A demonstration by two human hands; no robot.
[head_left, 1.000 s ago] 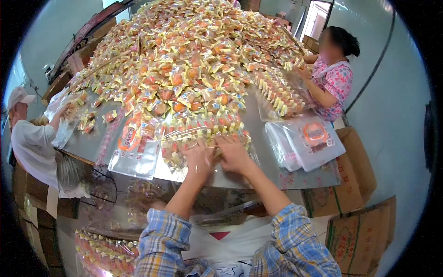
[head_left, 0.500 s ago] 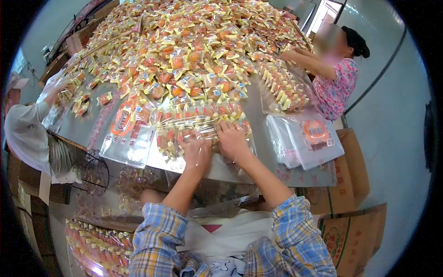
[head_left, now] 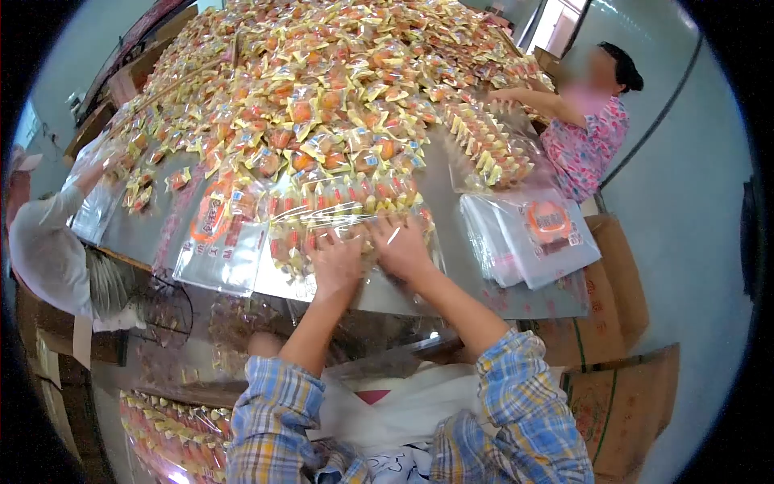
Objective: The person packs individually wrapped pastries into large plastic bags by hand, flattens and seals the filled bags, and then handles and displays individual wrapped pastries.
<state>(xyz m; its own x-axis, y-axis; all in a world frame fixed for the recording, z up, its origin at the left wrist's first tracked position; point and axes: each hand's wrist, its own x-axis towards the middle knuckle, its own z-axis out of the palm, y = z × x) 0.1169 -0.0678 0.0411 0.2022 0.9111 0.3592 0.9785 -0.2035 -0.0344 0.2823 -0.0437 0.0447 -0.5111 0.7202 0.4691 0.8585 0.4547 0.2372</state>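
Note:
A clear plastic bag (head_left: 347,214) lies in front of me, packed with rows of small individually wrapped cakes that have yellow wrapper ends. On its near part rests my left hand (head_left: 335,260), fingers stretched forward and somewhat apart. Beside it my right hand (head_left: 401,244) presses on the same bag, its fingers spread over the wrapped cakes. Fingertips are partly lost in glare and film. To the left of the bag is a stack of flat printed bags (head_left: 222,254), and to the right sits another stack of flat bags (head_left: 548,242).
A large heap of wrapped cakes (head_left: 322,81) covers the table's far side. At right, a person in a pink floral top (head_left: 584,153) reaches beside another filled bag (head_left: 492,149). A person in white (head_left: 52,250) works at left. Cardboard boxes (head_left: 617,403) stand at lower right.
My left hand's fingers have spread and flattened on the bag. My right hand has shifted slightly left. The person at right has moved their arms a little.

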